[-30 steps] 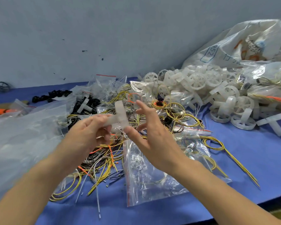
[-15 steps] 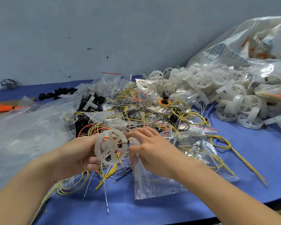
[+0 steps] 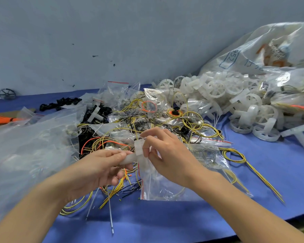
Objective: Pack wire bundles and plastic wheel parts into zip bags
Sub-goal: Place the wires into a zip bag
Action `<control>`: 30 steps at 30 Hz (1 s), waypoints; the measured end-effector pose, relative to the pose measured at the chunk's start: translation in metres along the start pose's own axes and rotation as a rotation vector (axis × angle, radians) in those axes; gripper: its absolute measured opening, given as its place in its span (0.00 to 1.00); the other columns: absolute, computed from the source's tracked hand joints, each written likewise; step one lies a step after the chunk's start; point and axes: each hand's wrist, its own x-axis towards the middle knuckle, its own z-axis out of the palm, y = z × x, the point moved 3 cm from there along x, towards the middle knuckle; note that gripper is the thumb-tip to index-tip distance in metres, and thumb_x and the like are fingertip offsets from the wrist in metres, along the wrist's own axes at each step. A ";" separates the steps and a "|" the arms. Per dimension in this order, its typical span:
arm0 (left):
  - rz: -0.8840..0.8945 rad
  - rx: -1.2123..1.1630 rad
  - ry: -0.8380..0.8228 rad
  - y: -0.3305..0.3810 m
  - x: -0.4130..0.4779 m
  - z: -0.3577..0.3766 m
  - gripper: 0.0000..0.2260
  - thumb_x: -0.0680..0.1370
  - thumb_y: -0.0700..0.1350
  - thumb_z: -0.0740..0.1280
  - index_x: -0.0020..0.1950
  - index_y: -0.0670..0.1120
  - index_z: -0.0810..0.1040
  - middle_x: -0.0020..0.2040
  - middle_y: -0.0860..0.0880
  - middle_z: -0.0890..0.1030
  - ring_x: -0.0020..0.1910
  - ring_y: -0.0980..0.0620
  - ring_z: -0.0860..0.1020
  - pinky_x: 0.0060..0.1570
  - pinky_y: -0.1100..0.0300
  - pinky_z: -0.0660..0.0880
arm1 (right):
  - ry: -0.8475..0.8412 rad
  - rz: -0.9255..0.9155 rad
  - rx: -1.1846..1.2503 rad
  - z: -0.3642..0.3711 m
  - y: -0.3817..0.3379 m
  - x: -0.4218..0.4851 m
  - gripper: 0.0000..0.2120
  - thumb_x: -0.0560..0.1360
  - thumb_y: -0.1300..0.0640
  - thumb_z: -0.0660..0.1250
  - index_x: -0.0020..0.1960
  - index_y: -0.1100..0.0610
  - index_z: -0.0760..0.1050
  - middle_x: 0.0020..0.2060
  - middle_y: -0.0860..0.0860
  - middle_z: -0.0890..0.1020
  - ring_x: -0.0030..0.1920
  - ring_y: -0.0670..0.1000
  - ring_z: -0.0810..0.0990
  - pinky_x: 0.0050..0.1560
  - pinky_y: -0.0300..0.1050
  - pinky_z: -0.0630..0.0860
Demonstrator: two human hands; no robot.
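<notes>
Since half a second ago I have turned the wheel point(image 3: 138, 151) edge-on above the bag point(image 3: 165, 183); left hand point(image 3: 102, 165) fingers pinch its spoke, right hand point(image 3: 167, 155) fingers pinch its rim; next, I judge, open the bag mouth and slip it in.

White translucent plastic wheel part point(image 3: 136, 156) held above the desk's near-centre, seen edge-on with its stub pointing left; left hand point(image 3: 102, 165) grips the stub, right hand point(image 3: 167, 155) pinches the rim. Clear zip bag point(image 3: 174, 174) with red seal strip lies flat just beneath, toward the near edge, partly under the right hand. Loose yellow, black and orange wire bundles point(image 3: 188, 120) tangle mid-desk; pile of white wheel parts point(image 3: 235, 102) sits at the far right.
</notes>
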 end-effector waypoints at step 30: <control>0.768 1.248 0.023 0.029 -0.013 0.025 0.11 0.79 0.47 0.67 0.60 0.56 0.80 0.47 0.58 0.81 0.48 0.58 0.75 0.50 0.63 0.70 | 0.113 0.045 0.176 -0.021 -0.006 0.010 0.10 0.70 0.69 0.62 0.41 0.56 0.76 0.49 0.51 0.79 0.51 0.56 0.77 0.53 0.56 0.73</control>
